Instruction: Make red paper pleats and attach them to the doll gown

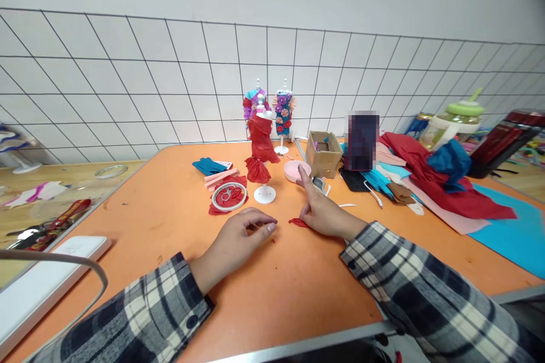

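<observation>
Left hand (238, 241) half-curled, right hand (326, 214) index-up, fingertips at red scrap (297, 222), whether either grips unclear; red-draped mannequin (260, 137) at 11 o'clock

The worktop (149, 198) is plain orange. Near its middle, the dress form's crepe-paper dress (260, 136) and a paper scrap (297, 222) are red. Toward the far edge, one blue dress (280, 125) carries purple, peach and red rosettes (285, 113); another dress (251, 112), partly hidden, seems turquoise, purple and red. At the right edge, a sheet (519, 238) shows bright blue. The left sleeve (145, 300) and right sleeve (417, 283) are black, grey and cream plaid.
</observation>
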A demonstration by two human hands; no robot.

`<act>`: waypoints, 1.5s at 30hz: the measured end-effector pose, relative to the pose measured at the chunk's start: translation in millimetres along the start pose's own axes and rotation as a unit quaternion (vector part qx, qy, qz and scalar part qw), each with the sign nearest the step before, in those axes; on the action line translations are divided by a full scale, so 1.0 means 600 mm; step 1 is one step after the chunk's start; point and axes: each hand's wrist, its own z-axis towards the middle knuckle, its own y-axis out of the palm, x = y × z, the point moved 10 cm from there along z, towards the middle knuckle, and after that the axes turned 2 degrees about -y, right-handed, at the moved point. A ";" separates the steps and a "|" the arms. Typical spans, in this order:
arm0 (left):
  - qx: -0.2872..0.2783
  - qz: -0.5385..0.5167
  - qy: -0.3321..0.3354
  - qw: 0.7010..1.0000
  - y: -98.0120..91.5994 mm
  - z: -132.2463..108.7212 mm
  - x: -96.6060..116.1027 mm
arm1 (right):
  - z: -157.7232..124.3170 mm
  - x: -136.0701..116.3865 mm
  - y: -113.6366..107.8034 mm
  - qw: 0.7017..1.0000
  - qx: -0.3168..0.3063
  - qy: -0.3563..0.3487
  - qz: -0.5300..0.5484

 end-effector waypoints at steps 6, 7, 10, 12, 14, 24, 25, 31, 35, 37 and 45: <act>0.026 -0.151 -0.111 0.982 0.002 -0.005 -0.035 | -0.013 -0.052 -0.036 0.972 0.182 0.010 0.147; 0.031 -0.189 -0.119 0.974 0.005 -0.007 -0.036 | -0.019 -0.067 -0.040 0.964 0.216 0.000 0.155; 0.032 -0.295 -0.110 0.949 0.020 -0.013 -0.027 | -0.032 -0.105 -0.024 0.955 0.252 -0.033 0.155; 0.039 -0.346 -0.103 0.932 0.025 -0.016 -0.022 | -0.037 -0.119 -0.012 0.951 0.259 -0.062 0.154; 0.061 -0.374 -0.103 0.920 0.021 -0.019 -0.022 | -0.039 -0.124 -0.003 0.948 0.263 -0.085 0.155; 0.110 -0.355 -0.102 0.923 0.003 -0.019 -0.028 | -0.039 -0.136 0.013 0.956 0.248 -0.102 0.117; 0.113 -0.350 -0.103 0.924 0.001 -0.018 -0.029 | -0.040 -0.136 0.012 0.956 0.247 -0.103 0.120; 0.113 -0.292 -0.100 0.944 -0.015 -0.013 -0.027 | -0.034 -0.121 0.005 0.964 0.205 -0.087 0.146; 0.110 -0.273 -0.104 0.950 -0.017 -0.011 -0.026 | -0.018 -0.088 0.026 0.964 0.127 -0.018 0.232; 0.105 -0.263 -0.108 0.953 -0.016 -0.010 -0.025 | -0.014 -0.080 0.029 0.962 0.115 -0.004 0.249; 0.093 -0.226 -0.107 0.964 -0.019 -0.007 -0.034 | -0.015 -0.072 0.023 0.957 0.120 0.004 0.264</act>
